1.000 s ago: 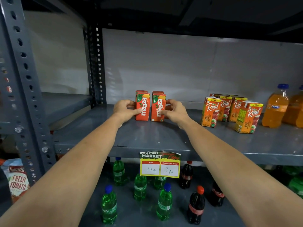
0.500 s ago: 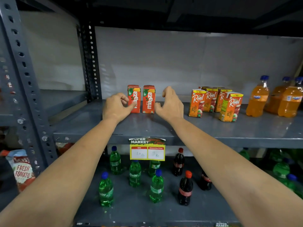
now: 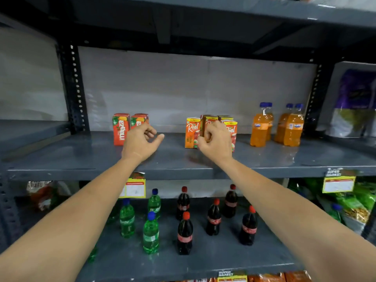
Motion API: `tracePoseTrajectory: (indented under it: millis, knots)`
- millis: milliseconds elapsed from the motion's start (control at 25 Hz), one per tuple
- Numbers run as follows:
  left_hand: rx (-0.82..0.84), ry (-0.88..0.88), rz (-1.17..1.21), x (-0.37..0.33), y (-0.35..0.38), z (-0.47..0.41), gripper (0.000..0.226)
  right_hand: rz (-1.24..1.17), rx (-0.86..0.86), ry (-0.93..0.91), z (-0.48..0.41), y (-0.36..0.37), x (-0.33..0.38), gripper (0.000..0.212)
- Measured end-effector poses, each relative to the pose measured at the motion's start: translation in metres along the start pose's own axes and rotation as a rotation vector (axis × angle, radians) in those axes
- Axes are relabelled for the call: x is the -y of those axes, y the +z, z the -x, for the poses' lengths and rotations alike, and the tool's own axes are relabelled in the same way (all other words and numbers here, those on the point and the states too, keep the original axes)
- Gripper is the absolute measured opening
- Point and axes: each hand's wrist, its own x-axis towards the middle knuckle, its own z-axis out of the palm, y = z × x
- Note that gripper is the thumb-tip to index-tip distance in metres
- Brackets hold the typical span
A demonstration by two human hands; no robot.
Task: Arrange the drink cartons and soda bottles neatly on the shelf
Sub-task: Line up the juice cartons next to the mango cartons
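Four or so orange cardboard juice cartons marked Real [image 3: 192, 133], upright in a ragged cluster on the grey metal middle shelf [image 3: 81, 159], right of centre, long axes vertical, printed faces toward the front edge but not all squarely: front-left one turned a little off line, rear ones half hidden. Directly in front of that cluster, the right hand [image 3: 215, 141], fingers curled inward against the front cartons; impossible to tell whether closed on a carton or merely brushing it, contact hidden behind the knuckles. Clearly the nearer hand for this group. Off to the left, across a bare stretch of shelf, the left hand [image 3: 142, 142], loosely curled with thumb out, holding nothing, just in front of the right one of two red-and-orange cardboard mango-drink cartons [image 3: 121, 129], both upright, side by side, faces forward, seemingly squared already. Likely next: nudging the orange cartons into a straight row, pressing from front and sides, low on the body to avoid tipping such tall narrow boxes. Further right, well apart from the cartons, four orange plastic soda bottles with blue caps [image 3: 259, 127], upright in two pairs. Below, on the lower shelf, green plastic bottles [image 3: 150, 235] and dark cola bottles with red caps [image 3: 185, 235], upright but scattered, not yet in rows.
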Motion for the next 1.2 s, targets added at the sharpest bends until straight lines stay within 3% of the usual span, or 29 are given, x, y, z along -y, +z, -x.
tracePoseTrajectory:
  millis: [120, 200, 320, 440, 560, 680, 960, 1200]
  knots:
    - [0.068, -0.044, -0.032, -0.027, 0.034, 0.002, 0.026, 0.117, -0.081, 0.019, -0.005, -0.029, -0.049, 0.024]
    - [0.17, 0.054, -0.209, -0.046, 0.051, 0.008, 0.037, 0.15, -0.054, 0.045, -0.011, -0.047, -0.078, 0.032]
    - [0.402, 0.285, -0.378, -0.08, 0.074, 0.024, 0.06, 0.118, 0.148, 0.057, -0.039, -0.069, -0.109, 0.038]
    - [0.535, 0.399, -0.507, -0.095, 0.09, 0.046, 0.085, 0.064, 0.485, 0.014, -0.078, -0.079, -0.111, 0.044]
    - [0.481, 0.46, -0.726, -0.098, 0.102, 0.064, 0.1, 0.1, 0.795, -0.01, -0.102, -0.077, -0.106, 0.043]
    - [0.383, 0.398, -0.798, -0.105, 0.111, 0.077, 0.099, 0.108, 0.929, -0.015, -0.115, -0.073, -0.107, 0.038]
    - [0.324, 0.259, -0.774, -0.112, 0.123, 0.09, 0.111, 0.248, 0.799, -0.037, -0.141, -0.073, -0.124, 0.034]
    - [0.315, 0.256, -0.793, -0.116, 0.119, 0.093, 0.107, 0.182, 0.915, 0.066, -0.135, -0.064, -0.141, 0.035]
